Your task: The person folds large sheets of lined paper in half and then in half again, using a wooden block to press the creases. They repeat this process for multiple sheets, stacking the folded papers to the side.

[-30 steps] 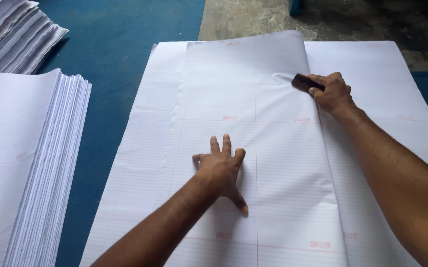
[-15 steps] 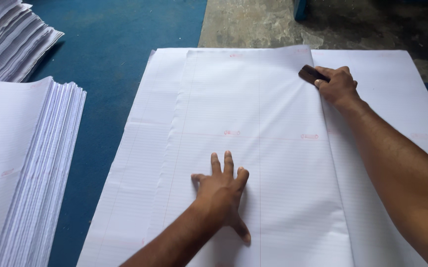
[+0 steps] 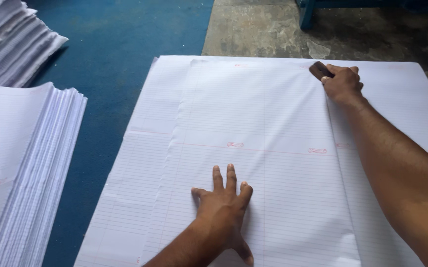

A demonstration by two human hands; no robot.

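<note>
A large folded sheet (image 3: 253,128) of white ruled paper, printed with faint blue lines and small red marks, lies flat on top of a wider spread of the same paper (image 3: 140,163) that covers the middle of a blue desk (image 3: 125,44). The person's left hand (image 3: 224,207) rests palm down on the near part of the sheet, fingers spread and flat, gripping nothing. The right hand (image 3: 342,84) is closed around a small dark block (image 3: 320,70) and presses it against the sheet's far right corner, where the fold edge runs back toward the person along the forearm. The block's far end pokes out past the fingers; the rest is hidden in the fist.

More ruled paper (image 3: 396,99) shows to the right of the sheet, under the right arm. Left of the sheet, across a strip of bare blue desk, stands a thick stack (image 3: 26,168) of ruled sheets, its layered edges fanned toward the sheet. A second pile (image 3: 11,44) lies beyond that stack, in the far left corner. Beyond the sheet's far edge the desk ends and a stained grey concrete floor (image 3: 263,27) begins, with a blue-painted leg (image 3: 306,12) of some furniture standing on it.
</note>
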